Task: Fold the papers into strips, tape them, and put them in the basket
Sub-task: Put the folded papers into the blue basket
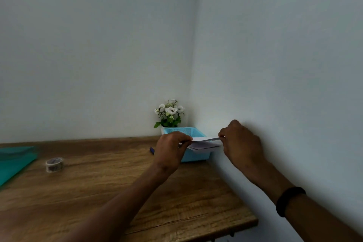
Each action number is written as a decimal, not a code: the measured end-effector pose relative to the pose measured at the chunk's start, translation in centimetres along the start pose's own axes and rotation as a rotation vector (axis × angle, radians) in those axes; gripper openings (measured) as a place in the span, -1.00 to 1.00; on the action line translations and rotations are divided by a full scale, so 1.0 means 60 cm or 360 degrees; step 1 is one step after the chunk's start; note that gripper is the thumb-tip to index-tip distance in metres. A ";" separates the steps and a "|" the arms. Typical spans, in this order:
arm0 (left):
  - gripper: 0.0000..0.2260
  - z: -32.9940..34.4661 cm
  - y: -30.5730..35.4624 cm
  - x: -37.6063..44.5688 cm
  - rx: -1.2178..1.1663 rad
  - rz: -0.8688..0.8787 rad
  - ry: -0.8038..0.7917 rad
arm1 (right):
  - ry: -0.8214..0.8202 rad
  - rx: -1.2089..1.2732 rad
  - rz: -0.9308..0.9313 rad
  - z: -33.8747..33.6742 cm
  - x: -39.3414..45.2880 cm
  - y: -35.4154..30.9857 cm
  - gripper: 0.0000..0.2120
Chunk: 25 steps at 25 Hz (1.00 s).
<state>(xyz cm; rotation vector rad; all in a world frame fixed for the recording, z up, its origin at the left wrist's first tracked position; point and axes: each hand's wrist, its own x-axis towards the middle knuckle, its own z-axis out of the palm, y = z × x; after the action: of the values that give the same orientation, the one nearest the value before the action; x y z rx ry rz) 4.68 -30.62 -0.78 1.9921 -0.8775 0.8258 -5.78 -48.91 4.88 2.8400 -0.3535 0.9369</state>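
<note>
A folded white paper strip (206,139) is held level just above the light blue plastic basket (194,156) in the desk's far right corner. My left hand (170,148) pinches its left end and my right hand (240,142) pinches its right end. Inside the basket, more folded white paper (204,146) lies under the strip. A roll of clear tape (54,164) rests on the wooden desk (117,183) far to the left.
A pot of white artificial flowers (170,113) stands behind the basket against the wall. A blue pen (152,151) lies left of the basket, partly hidden by my left hand. A teal folder (13,161) lies at the left edge. The wall runs along the desk's right side.
</note>
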 end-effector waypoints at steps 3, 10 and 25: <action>-0.78 0.002 -0.007 -0.003 0.0094 -0.0019 -0.0092 | -0.0074 -0.0148 -0.0121 0.014 0.002 0.000 -0.77; -0.67 0.009 0.016 -0.019 0.0292 0.0474 -0.0173 | -0.0093 -0.0122 -0.0210 0.044 -0.007 -0.001 -0.76; -0.80 0.014 -0.007 -0.022 0.0190 0.0237 -0.0030 | -0.0080 0.0037 -0.0372 0.048 0.013 -0.006 -0.83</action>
<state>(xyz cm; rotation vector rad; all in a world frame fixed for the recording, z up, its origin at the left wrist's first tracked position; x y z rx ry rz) 4.50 -30.79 -2.38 2.0589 -1.0184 0.9649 -3.42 -49.25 3.04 2.8492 -0.0140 0.8292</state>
